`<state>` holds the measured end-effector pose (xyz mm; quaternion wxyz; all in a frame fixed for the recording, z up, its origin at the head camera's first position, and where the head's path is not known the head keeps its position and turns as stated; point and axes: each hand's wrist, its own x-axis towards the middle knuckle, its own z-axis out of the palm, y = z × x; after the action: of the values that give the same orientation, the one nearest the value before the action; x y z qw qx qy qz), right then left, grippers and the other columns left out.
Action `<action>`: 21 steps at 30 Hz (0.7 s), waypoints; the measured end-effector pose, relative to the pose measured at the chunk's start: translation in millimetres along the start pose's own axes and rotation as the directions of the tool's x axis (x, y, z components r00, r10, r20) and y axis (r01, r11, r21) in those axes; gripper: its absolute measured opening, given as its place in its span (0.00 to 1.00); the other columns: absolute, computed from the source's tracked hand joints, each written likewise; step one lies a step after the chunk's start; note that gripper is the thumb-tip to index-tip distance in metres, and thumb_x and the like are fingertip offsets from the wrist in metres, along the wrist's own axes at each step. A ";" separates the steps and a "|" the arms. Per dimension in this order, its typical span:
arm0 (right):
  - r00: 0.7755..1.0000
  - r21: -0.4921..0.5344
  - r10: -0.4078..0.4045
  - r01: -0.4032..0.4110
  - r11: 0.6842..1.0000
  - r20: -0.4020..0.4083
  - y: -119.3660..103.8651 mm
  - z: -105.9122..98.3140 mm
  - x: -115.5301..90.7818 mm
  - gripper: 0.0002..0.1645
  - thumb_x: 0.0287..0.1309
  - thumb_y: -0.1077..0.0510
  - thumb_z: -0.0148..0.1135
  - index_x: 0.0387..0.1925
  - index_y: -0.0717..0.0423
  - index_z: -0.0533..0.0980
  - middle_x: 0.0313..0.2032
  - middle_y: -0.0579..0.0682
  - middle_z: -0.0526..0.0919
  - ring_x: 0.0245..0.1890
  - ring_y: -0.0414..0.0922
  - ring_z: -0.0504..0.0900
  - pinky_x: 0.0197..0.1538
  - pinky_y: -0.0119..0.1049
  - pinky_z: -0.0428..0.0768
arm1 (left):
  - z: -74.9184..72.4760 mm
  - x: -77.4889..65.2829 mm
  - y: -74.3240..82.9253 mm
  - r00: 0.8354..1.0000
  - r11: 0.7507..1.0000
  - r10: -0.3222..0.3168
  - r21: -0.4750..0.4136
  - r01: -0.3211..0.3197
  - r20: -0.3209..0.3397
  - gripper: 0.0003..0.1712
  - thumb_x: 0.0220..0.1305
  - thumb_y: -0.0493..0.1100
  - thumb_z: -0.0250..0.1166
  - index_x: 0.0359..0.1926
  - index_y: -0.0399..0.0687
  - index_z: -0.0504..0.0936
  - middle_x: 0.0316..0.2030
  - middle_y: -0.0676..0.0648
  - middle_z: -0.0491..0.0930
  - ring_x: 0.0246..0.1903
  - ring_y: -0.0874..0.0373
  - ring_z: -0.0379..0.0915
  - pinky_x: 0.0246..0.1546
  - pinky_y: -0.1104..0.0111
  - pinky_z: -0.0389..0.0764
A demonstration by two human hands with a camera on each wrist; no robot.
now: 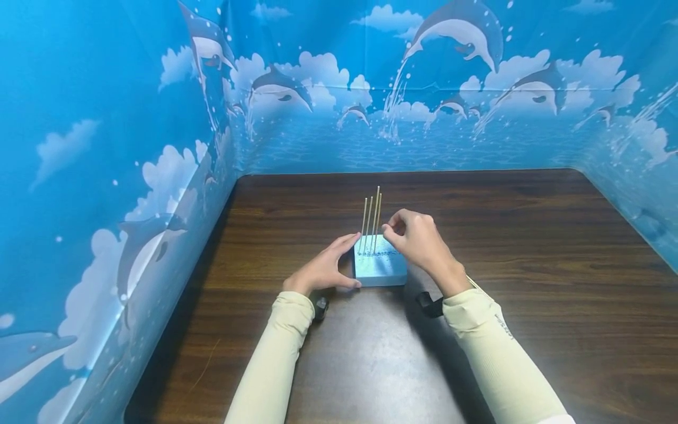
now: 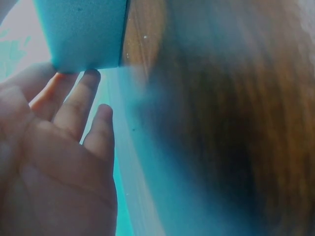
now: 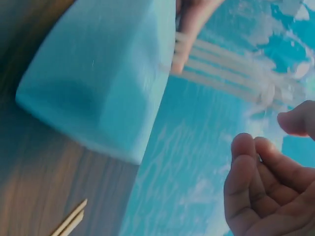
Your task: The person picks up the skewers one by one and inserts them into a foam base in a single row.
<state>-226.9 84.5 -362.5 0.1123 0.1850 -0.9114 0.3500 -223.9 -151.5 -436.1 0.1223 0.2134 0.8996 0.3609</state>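
A light blue foam block [image 1: 380, 270] sits on the table, with several thin wooden sticks [image 1: 371, 218] standing upright in its top toward the left. My left hand [image 1: 328, 265] holds the block from its left side, thumb at the near corner and fingertips at the far one. In the left wrist view, fingertips meet the side of the block [image 2: 88, 34]. Over the block's right part hovers my right hand [image 1: 418, 235], beside the sticks. The right wrist view shows its fingers [image 3: 241, 172] bent, the thumb [image 3: 298, 120] apart from them, and nothing between.
Loose wooden sticks [image 3: 71, 219] lie on the table, seen in the right wrist view near the block. The dark wood table [image 1: 556, 265] is enclosed by a blue dolphin-print curtain [image 1: 318, 129] at the back and sides.
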 end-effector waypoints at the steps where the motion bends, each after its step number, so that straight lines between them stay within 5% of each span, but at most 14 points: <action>1: 1.000 -0.006 0.023 -0.023 1.000 0.002 4.8 -3.2 0.0 0.12 0.61 0.56 0.61 0.34 0.62 0.81 0.30 0.54 0.84 0.29 0.47 0.81 0.34 0.41 0.80 | 0.0 -0.3 -0.1 1.000 1.000 0.000 0.001 0.000 -0.001 0.64 0.47 0.48 0.80 0.79 0.58 0.49 0.77 0.50 0.49 0.75 0.50 0.48 0.72 0.51 0.57; 8: 0.980 -0.099 0.189 -0.183 0.978 0.058 54.6 -20.5 -4.6 0.13 0.63 0.57 0.56 0.35 0.64 0.80 0.30 0.56 0.83 0.27 0.48 0.76 0.33 0.42 0.76 | -0.5 -1.7 -2.1 1.000 1.000 0.003 -0.002 -0.003 0.005 0.65 0.47 0.48 0.80 0.79 0.60 0.48 0.78 0.51 0.47 0.75 0.50 0.47 0.72 0.50 0.57; 16: 0.917 -0.202 0.334 -0.292 0.935 0.217 88.7 -21.5 -15.6 0.13 0.62 0.57 0.60 0.33 0.65 0.80 0.30 0.57 0.83 0.29 0.50 0.78 0.34 0.46 0.78 | 0.7 -1.8 -5.4 1.000 1.000 0.012 0.011 -0.012 0.006 0.64 0.48 0.49 0.79 0.79 0.60 0.47 0.78 0.51 0.46 0.75 0.51 0.46 0.72 0.50 0.58; 21: 0.870 -0.237 0.414 -0.357 0.904 0.268 96.1 -20.3 -19.6 0.14 0.60 0.54 0.65 0.28 0.63 0.79 0.25 0.53 0.79 0.25 0.47 0.75 0.27 0.40 0.74 | 1.9 -1.1 -4.4 1.000 1.000 0.008 0.004 -0.008 0.009 0.65 0.49 0.49 0.79 0.79 0.61 0.47 0.78 0.51 0.46 0.75 0.51 0.46 0.72 0.50 0.58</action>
<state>-247.6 169.3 -411.6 -0.0894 0.0409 -0.9638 0.2480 -223.5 -153.7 -440.4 0.1243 0.2189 0.8990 0.3585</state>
